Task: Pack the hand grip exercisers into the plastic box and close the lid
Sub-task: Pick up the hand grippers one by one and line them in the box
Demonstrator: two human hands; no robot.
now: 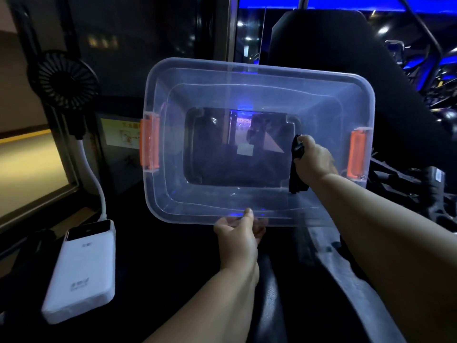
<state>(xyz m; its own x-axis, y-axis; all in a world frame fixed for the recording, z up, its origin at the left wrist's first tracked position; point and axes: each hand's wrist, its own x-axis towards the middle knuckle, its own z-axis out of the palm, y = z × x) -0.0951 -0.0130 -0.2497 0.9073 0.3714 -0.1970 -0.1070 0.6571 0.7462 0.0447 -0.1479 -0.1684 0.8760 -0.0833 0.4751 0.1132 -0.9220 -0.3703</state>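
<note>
Dim overall, we note. Strongest source: blue light strip (346, 2) at top right, repeated as small blue glints on clear rectangular plastic box (160, 194). At left, warm yellow-lit panel (27, 157). Brightest, slightly soft: white slab-shaped power bank (81, 273). Featureless dark shape: black hand grip exerciser (298, 169), possibly motion-blurred. We see straight lines bowing near edges.

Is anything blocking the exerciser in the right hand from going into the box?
Nothing visible. The plastic box is open on top, and the right hand holds the exerciser within its opening, by the right wall. The left hand grips the near rim, away from that path.
</note>
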